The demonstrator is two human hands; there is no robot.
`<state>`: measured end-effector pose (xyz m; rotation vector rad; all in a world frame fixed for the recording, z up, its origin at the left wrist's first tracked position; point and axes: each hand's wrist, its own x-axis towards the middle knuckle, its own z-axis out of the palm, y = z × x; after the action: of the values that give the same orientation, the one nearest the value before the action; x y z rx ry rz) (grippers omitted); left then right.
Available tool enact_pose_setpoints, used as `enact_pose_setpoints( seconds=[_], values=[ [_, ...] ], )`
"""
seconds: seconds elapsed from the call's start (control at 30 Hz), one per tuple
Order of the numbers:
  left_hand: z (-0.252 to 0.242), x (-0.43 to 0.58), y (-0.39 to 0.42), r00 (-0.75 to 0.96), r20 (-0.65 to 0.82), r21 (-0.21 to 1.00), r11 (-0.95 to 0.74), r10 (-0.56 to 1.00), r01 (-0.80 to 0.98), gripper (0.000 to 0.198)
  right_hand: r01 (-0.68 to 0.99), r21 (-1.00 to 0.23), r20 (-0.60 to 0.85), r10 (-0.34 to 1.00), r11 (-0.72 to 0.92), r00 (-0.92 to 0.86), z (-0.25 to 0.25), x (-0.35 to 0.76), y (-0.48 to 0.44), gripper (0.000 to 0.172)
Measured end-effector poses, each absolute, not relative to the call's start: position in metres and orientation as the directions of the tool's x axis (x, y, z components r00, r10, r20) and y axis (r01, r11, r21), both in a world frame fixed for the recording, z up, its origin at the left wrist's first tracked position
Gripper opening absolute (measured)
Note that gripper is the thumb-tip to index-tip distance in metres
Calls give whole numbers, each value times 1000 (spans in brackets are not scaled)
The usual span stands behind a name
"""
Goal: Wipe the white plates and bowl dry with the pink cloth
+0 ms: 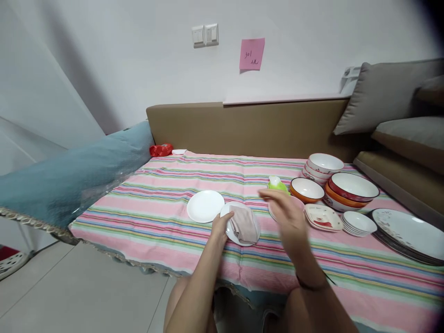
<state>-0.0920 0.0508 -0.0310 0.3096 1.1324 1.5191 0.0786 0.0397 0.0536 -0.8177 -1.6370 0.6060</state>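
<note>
My left hand is closed on the rim of a white plate, its thumb on top. On that plate lies a folded beige cloth. My right hand is blurred by motion and raised to the right of the plate, fingers stretched out to the left, with nothing seen in them. Another white plate lies flat on the striped cloth, just beyond my left hand. Behind my right hand, a pinkish dish is partly hidden. A green and white item sits past my fingertips.
To the right are an orange bowl, stacked red-and-white bowls, square dishes, small white bowls and large patterned plates. A red bundle lies at the far left corner. Cushions stand at the right.
</note>
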Motion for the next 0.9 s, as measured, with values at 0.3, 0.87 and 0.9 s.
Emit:
enact_pose_setpoints(
  seconds=[0.3,0.87,0.9],
  values=[
    [-22,-97,61,-286,-512,706,208,810,-677,22,458,-770,250,871,444,-424,-53,22,43,101],
    [-7,-95,61,-291,-482,734,200,827,-648,25,-586,-747,-303,945,-314,-120,-14,82,77,37],
    [-7,-95,62,-301,-487,736,199,820,-647,25,-582,-749,-311,944,-317,-114,-14,83,78,37]
  ],
)
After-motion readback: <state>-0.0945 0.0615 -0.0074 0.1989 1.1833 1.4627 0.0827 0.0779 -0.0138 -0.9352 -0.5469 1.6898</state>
